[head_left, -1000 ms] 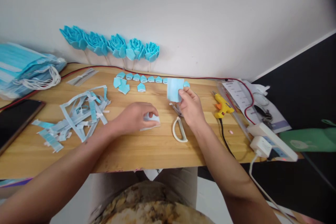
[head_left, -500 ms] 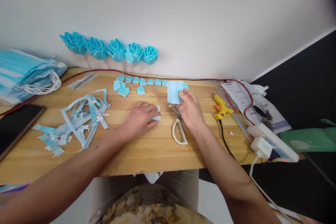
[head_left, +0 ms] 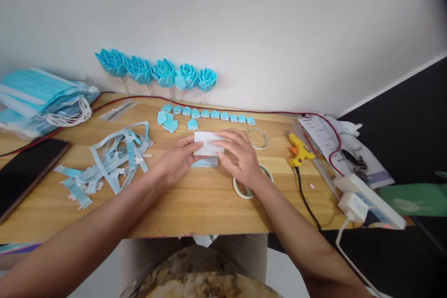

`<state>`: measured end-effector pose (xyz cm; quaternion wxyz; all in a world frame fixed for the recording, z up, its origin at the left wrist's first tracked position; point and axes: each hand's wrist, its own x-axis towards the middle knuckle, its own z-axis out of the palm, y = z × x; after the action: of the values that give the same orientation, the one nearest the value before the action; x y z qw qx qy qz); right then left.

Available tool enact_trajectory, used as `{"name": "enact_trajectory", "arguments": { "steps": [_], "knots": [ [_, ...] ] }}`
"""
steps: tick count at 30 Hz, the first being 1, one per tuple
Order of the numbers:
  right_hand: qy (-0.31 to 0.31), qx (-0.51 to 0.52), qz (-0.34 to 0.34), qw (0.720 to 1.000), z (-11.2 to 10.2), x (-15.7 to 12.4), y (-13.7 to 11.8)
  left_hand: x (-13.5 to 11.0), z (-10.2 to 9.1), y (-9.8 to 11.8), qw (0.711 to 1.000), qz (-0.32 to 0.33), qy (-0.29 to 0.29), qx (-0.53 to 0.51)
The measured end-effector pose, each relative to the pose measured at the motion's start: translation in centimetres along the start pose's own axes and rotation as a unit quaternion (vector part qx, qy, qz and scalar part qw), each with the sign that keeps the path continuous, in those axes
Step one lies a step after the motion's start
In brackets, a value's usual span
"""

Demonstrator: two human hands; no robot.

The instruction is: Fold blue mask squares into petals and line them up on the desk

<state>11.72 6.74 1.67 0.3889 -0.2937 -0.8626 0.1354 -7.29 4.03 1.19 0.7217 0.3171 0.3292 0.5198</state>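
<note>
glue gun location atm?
Head view: the glue gun lies on the table, right side, just right of the right hand and left of the power strip.

Both forearms (head_left: 115, 214) are bare along their whole visible length, from the lower edge of the view up to the left hand (head_left: 176, 160) and the right hand (head_left: 240, 158). The person wears a top (head_left: 195, 281) mottled in brown, tan and cream patches. Below it show light greyish-beige trousers (head_left: 240, 253), plain and unpatterned.
</note>
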Motion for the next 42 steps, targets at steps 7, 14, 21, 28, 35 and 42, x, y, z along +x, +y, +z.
{"name": "enact_trajectory", "arguments": {
  "steps": [7, 14, 21, 28, 35, 42],
  "knots": [
    [0.052, 0.067, 0.139, 0.987, -0.5, 0.0, 0.7, 0.2, -0.3, 0.0, 0.998, 0.007, 0.052, -0.028],
    [0.001, 0.096, 0.136, 0.986, 0.2, -0.3, 0.9, 0.2, -0.2, -0.2, 0.999, 0.014, 0.028, -0.035],
    [0.014, 0.11, 0.132, 0.985, 0.3, -0.1, 1.0, 0.2, -0.5, -0.6, 1.0, 0.015, 0.007, -0.001],
    [0.019, 0.119, 0.161, 0.979, 0.3, -0.1, 0.7, 0.1, -0.2, -0.4, 1.0, 0.017, 0.009, 0.005],
    [0.039, 0.08, 0.194, 0.977, 0.7, -0.1, 0.5, 0.1, -0.2, -0.4, 1.0, 0.013, 0.012, 0.012],
    [0.042, 0.082, 0.201, 0.975, 0.8, -0.2, 0.6, 0.0, -0.2, -0.2, 0.997, 0.021, -0.001, 0.072]
  ]
}}
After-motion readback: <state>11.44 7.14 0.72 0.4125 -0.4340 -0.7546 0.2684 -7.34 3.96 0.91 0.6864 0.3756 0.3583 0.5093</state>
